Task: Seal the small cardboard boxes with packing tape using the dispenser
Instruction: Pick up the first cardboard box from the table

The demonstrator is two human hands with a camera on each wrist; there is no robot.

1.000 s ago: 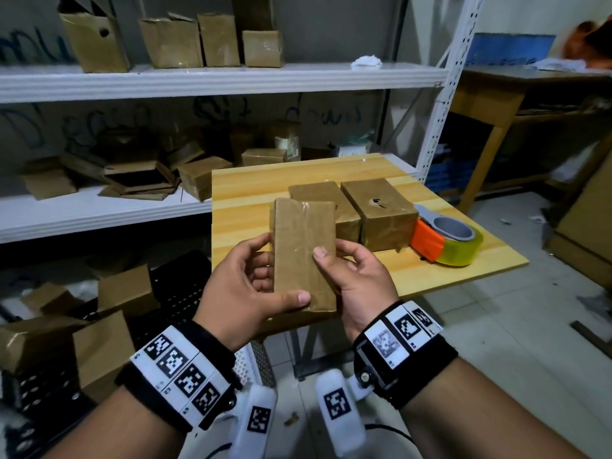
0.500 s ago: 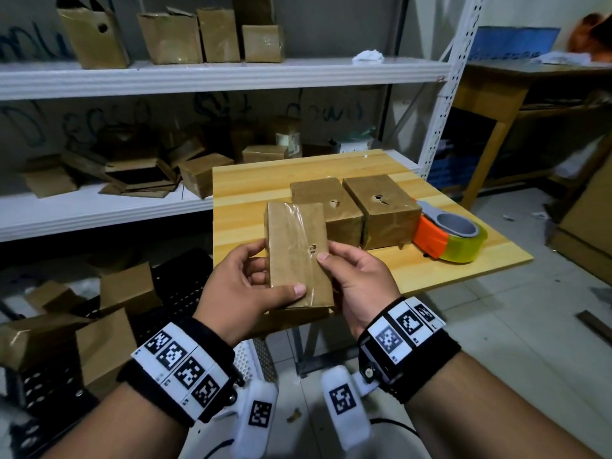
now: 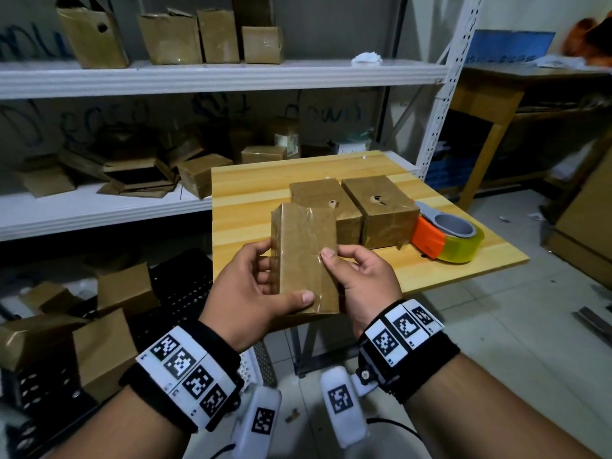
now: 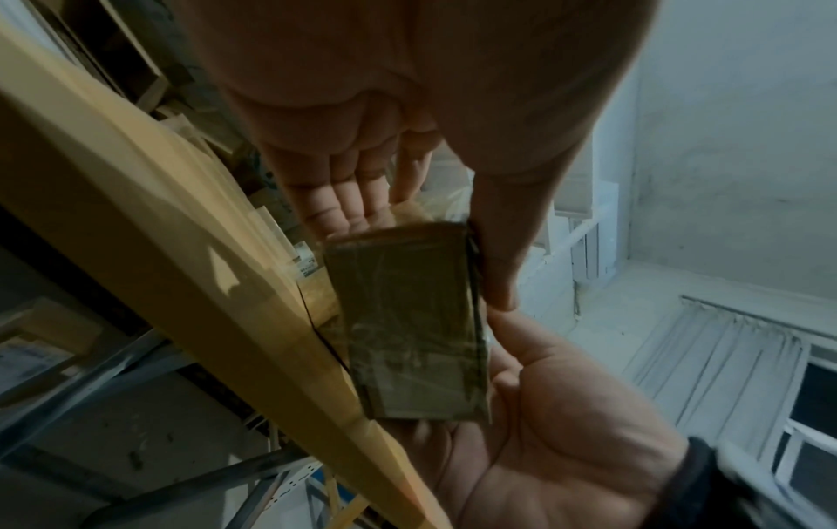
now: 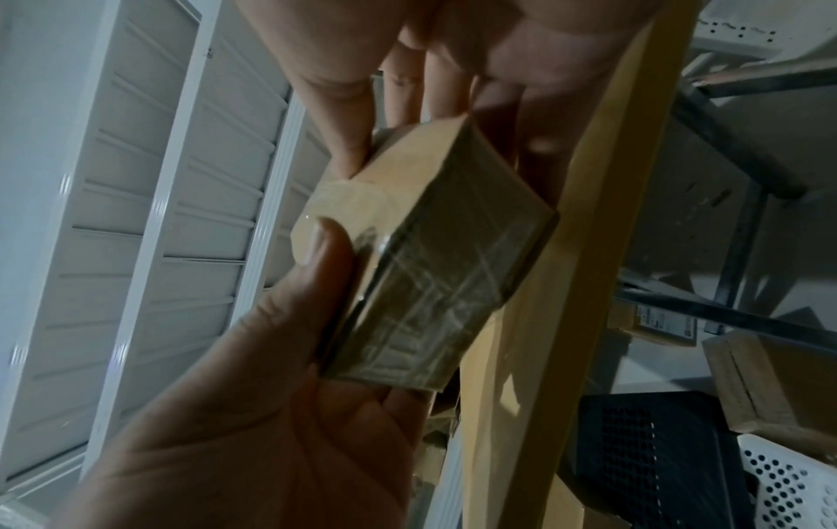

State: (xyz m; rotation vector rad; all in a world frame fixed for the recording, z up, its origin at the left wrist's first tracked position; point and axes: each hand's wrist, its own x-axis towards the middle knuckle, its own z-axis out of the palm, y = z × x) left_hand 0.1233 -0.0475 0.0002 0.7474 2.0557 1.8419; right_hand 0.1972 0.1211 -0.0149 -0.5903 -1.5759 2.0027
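A small tape-wrapped cardboard box (image 3: 303, 256) stands on end in the air before the wooden table's (image 3: 251, 180) near edge. My left hand (image 3: 284, 279) grips its lower left, thumb across the front face and fingers behind. My right hand (image 3: 334, 268) holds the right edge, thumb pressed on the glossy tape. From below, the box (image 4: 407, 322) (image 5: 435, 286) sits between both hands. Two more small boxes (image 3: 326, 207) (image 3: 381, 210) stand side by side on the table. The orange tape dispenser (image 3: 443, 236) with a yellowish roll lies to their right.
White metal shelving (image 3: 198, 77) behind the table holds several more cardboard boxes and flattened cartons. Loose boxes (image 3: 109, 319) lie in dark crates at the lower left. A wooden desk (image 3: 490, 104) stands at the right, with tiled floor beyond the table.
The held box has turned a little, so its left side face now shows. My right thumb has slid up towards the right edge of the front face.
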